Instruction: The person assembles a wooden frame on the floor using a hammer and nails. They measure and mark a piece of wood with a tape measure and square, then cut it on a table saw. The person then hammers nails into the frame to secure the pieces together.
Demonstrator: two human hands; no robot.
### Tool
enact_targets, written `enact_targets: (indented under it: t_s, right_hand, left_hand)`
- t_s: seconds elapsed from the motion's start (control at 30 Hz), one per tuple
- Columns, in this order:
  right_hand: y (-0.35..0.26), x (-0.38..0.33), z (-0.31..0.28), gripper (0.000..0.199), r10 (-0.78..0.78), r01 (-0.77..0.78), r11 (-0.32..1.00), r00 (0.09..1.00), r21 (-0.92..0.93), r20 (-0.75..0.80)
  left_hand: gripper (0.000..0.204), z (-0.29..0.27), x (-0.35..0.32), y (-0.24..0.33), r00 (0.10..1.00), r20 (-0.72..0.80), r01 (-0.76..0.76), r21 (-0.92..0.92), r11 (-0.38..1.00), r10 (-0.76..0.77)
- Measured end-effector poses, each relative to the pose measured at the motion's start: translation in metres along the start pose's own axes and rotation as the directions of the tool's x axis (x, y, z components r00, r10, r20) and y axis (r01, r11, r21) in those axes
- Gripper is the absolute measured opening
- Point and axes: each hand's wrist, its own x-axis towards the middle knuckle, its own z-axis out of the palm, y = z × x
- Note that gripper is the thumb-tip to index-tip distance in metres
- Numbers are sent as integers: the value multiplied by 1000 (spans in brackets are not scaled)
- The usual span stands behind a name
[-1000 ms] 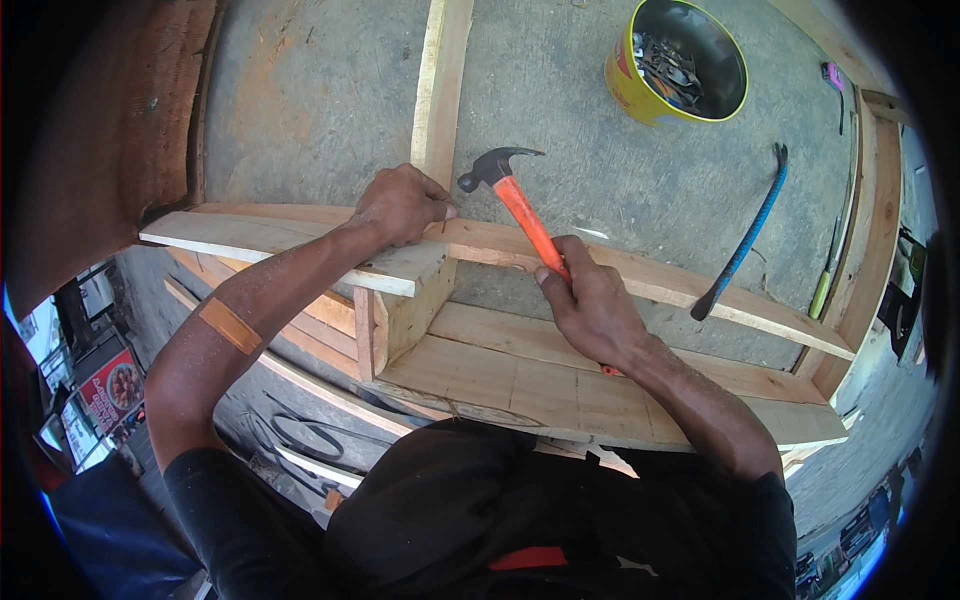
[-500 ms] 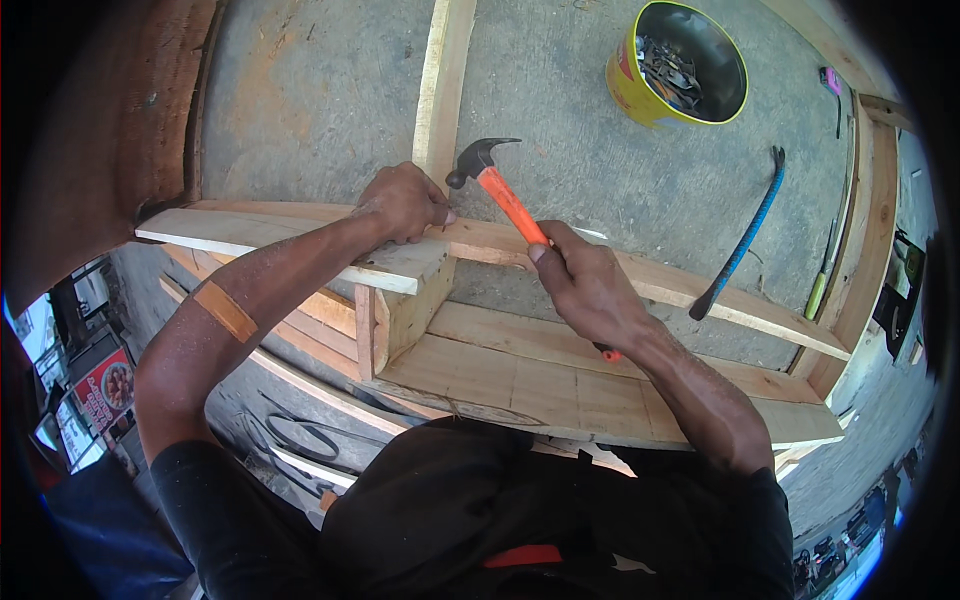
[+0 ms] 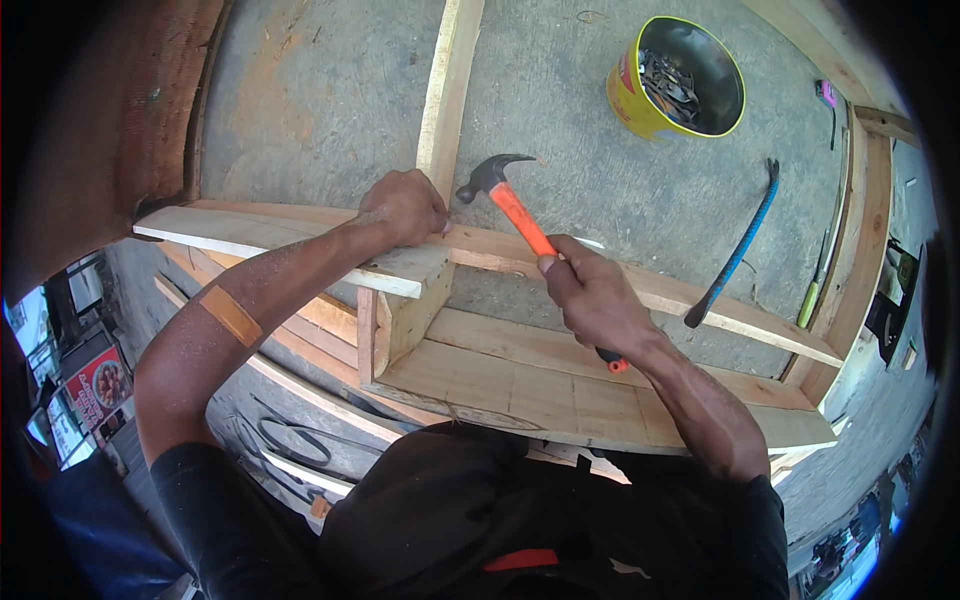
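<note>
Hammer [image 3: 510, 205] with an orange handle and dark claw head, held at an angle above the long wooden rail [image 3: 700, 300] that runs left to right across the frame. The head stands just right of the left hand, at the point where the upright board [image 3: 445, 90] meets the rail. The right hand [image 3: 592, 300] is wrapped closed around the lower handle; the handle's end shows below the palm. The left hand [image 3: 405, 205] rests on the rail's top edge with fingers curled and pressed together at the joint; whether they pinch anything there cannot be told.

Just near of the left hand, a short block [image 3: 400, 320] drops from the rail to a flat panel of planks [image 3: 560, 385], whose near edge lies against the person's dark shirt. The upright board runs far across a grey concrete floor [image 3: 310, 100], which lies bare to the left and right of it.

Far right, well apart from the hands, stands a yellow tin [image 3: 678, 80] holding dark metal pieces. To its right and nearer, a blue pry bar [image 3: 740, 250] lies on the floor, its lower end close to the rail. A wooden frame edge [image 3: 850, 250] bounds the right side.
</note>
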Motion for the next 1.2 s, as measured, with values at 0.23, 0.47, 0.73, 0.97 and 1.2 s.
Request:
enact_targets:
  t_s: [0.23, 0.47, 0.73, 0.97, 1.2]
  right_hand:
    - [-11, 14, -16, 38, -71, 56, 994, 982, -89, -177]
    - [-30, 9, -14, 36, 27, -30, 999, 989, -15, -144]
    - [-46, 10, -54, 37, 26, -21, 998, 995, 54, -95]
    - [-19, 25, -26, 31, -46, 47, 961, 999, -273, 10]
    - [-43, 24, -27, 27, 90, 215, 873, 811, 437, -577]
  left_hand:
    - [25, -4, 0, 4, 999, 29, 29, -25, 999, -28]
    - [25, -7, -3, 7, 996, 48, 81, -50, 995, -78]
    - [46, -38, -50, -5, 997, -20, -76, -240, 968, 73]
    - [84, -33, -116, -85, 924, -135, -360, 7, 933, 358]
    - [95, 17, -149, -69, 719, -646, -260, 93, 961, 256]
